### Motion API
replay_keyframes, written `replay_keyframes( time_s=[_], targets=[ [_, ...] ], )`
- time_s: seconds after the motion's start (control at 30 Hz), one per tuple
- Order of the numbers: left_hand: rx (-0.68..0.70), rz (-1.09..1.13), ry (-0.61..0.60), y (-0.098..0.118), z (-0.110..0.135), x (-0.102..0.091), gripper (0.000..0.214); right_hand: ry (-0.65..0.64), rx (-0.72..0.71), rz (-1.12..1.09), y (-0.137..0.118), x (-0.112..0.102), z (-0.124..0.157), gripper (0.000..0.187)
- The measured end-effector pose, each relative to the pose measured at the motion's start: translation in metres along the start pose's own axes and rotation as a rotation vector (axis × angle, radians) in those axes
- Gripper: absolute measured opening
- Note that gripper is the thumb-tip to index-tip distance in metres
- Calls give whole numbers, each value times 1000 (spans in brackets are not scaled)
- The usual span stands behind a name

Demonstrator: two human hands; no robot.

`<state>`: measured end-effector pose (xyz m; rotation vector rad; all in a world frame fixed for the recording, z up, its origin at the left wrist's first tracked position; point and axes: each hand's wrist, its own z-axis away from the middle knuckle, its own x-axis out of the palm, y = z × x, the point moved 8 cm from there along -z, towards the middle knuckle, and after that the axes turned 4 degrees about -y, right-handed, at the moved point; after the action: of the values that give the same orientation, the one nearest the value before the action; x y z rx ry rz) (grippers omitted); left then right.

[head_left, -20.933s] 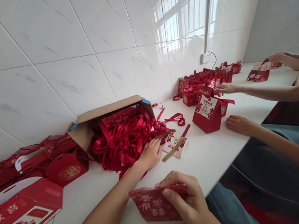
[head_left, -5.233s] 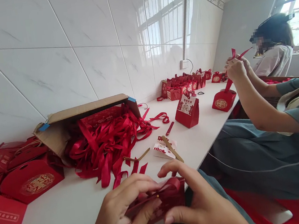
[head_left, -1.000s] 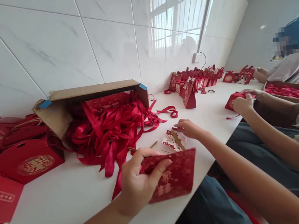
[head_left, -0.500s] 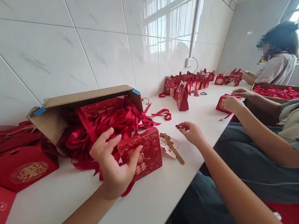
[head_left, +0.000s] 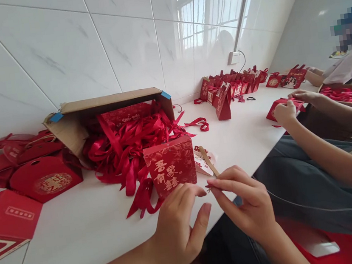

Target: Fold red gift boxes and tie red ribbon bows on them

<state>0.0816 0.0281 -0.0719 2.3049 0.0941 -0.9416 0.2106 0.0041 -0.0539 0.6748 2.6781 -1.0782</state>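
Both my hands meet at the table's near edge. My right hand (head_left: 249,206) pinches a small red piece (head_left: 208,186) between thumb and fingertips. My left hand (head_left: 178,230) is curled, its fingertips touching the same piece and its thumb a little apart below. Just behind them a red gift box (head_left: 170,165) with gold characters stands upright on the white table (head_left: 88,232), free of both hands. A paper tag with a wooden stick (head_left: 208,162) lies to the right of the box.
A tipped cardboard carton (head_left: 108,102) spills red ribbons (head_left: 129,148) behind the box. Flat red boxes (head_left: 45,182) lie at the left. Finished boxes (head_left: 231,86) line the far wall. A co-worker's hands (head_left: 287,109) hold a red box at the right; another person sits beyond.
My left hand set the red box upright on the table and let go of it. My right hand came back from the tag with the small red piece, and both hands met.
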Motion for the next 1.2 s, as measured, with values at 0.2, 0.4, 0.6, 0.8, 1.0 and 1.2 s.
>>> replay_keyframes(
  time_s=[0.2,0.4,0.6,0.8,1.0,1.2],
  targets=[
    [-93,134,-44,-11,-3,3,16,-56,-37,-60,2,11,10,46],
    [-58,255,-190,-17,-7,18,20,-240,259,-519,37,20,18,24],
    [-66,343,-309,-24,-6,29,22,-381,409,-721,56,30,25,33],
    [-92,338,-337,-26,-7,31,26,-445,307,-567,51,24,22,21],
    [-133,386,-310,-28,-10,31,24,-384,326,-571,51,22,19,11],
    [-75,354,-297,-33,-7,33,19,-328,331,-574,55,22,18,8]
  ],
)
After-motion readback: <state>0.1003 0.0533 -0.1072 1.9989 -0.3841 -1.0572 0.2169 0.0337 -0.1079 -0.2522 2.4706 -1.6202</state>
